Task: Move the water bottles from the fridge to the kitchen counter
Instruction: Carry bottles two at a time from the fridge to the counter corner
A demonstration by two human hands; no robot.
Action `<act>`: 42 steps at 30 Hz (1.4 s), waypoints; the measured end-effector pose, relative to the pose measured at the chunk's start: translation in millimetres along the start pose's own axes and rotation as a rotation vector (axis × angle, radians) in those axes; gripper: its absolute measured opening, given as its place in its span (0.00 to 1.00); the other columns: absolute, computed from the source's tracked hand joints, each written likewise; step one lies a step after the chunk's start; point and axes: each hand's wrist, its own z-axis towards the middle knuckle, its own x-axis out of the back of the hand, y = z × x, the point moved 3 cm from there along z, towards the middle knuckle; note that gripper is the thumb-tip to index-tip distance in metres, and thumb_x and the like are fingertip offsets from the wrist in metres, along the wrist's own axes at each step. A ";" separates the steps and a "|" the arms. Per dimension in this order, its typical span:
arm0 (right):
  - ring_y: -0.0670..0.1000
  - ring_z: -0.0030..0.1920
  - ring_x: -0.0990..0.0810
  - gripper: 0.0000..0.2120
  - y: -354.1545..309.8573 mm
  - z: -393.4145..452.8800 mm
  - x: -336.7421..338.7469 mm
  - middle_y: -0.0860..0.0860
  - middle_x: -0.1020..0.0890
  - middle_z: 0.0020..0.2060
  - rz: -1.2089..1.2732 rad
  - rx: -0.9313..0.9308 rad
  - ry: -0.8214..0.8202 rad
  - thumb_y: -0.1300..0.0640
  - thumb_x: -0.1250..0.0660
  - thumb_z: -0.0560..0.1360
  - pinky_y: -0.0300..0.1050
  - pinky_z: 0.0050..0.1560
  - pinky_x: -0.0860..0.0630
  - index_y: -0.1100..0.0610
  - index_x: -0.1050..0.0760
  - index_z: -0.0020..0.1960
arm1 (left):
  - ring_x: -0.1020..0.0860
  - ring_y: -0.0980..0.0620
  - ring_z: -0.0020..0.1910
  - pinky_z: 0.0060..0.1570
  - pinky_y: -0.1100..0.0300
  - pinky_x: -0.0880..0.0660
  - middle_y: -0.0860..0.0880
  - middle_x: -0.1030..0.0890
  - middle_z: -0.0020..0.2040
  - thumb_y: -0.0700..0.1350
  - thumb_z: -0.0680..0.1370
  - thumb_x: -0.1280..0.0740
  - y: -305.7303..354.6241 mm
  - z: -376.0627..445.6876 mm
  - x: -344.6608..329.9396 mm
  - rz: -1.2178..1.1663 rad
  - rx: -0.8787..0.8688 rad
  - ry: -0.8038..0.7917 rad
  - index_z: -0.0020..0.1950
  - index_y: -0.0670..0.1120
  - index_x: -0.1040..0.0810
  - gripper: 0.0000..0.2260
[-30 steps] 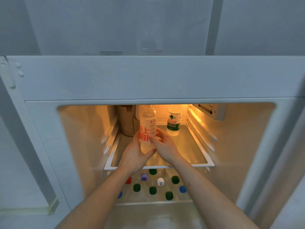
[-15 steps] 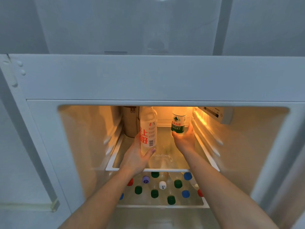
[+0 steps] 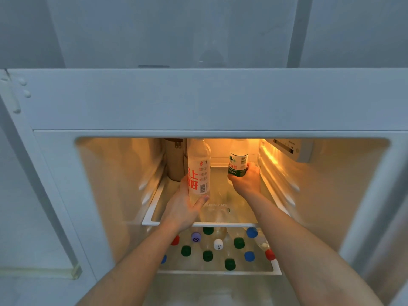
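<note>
While both arms were reaching into the lit fridge [image 3: 331, 195], each hand had its own bottle. The left hand [image 3: 183, 208] was wrapped round the lower part of the tall clear bottle [image 3: 198, 171], the one with the white label, big red characters and a barcode, held upright over the front of the glass shelf [image 3: 223, 224]; I couldn't tell if its base touched the glass. The right hand [image 3: 247, 180] was curled round the bottom of the shorter green-label bottle [image 3: 238, 161], upright near the back right of the same shelf, just beside the ribbed right wall. Both looked clear and full-ish, caps hidden by the top of the opening.

A tan cylindrical container [image 3: 175, 160] sat at the back left corner of the shelf. Down on the lower shelf [image 3: 218, 272] stood a crowd of bottles seen from above, caps [image 3: 207, 255] in green, blue, red, white and one purple.

Compared with half a second earlier, the right hand had closed more firmly on the green-label bottle, and the left one was holding the tall bottle much as before.
</note>
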 end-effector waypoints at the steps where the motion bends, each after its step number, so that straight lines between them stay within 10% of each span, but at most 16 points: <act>1: 0.58 0.63 0.21 0.30 0.6 -4.6 1.1 0.55 0.25 0.63 0.006 0.000 0.010 0.53 0.19 0.72 0.53 0.61 0.20 0.56 0.29 0.68 | 0.25 0.53 0.69 0.66 0.46 0.24 0.57 0.25 0.72 0.64 0.76 0.30 0.3 -0.8 0.1 0.002 -0.004 0.001 0.75 0.64 0.44 0.33; 26: 0.48 0.59 0.20 0.31 1.8 -118.6 17.8 0.42 0.21 0.57 0.187 0.119 -0.202 0.54 0.19 0.70 0.42 0.54 0.24 0.42 0.31 0.66 | 0.26 0.69 0.49 0.45 0.71 0.32 0.70 0.27 0.51 0.63 0.68 0.25 4.2 -11.3 10.9 -0.113 0.040 0.099 0.64 0.67 0.39 0.31; 36: 0.36 0.49 0.22 0.32 3.0 -127.6 23.7 0.33 0.22 0.50 0.236 0.149 -0.169 0.57 0.18 0.67 0.29 0.44 0.30 0.39 0.32 0.62 | 0.20 0.61 0.56 0.56 0.57 0.20 0.61 0.20 0.55 0.60 0.66 0.22 16.2 -53.4 30.9 -0.162 0.032 0.139 0.64 0.60 0.29 0.30; 42: 0.36 0.56 0.21 0.31 -15.8 -184.6 41.4 0.32 0.20 0.55 0.234 0.311 -0.142 0.42 0.19 0.69 0.35 0.54 0.24 0.38 0.29 0.68 | 0.15 0.49 0.48 0.51 0.46 0.16 0.54 0.14 0.50 0.61 0.68 0.23 34.0 -113.1 73.6 -0.268 0.149 0.154 0.60 0.53 0.23 0.24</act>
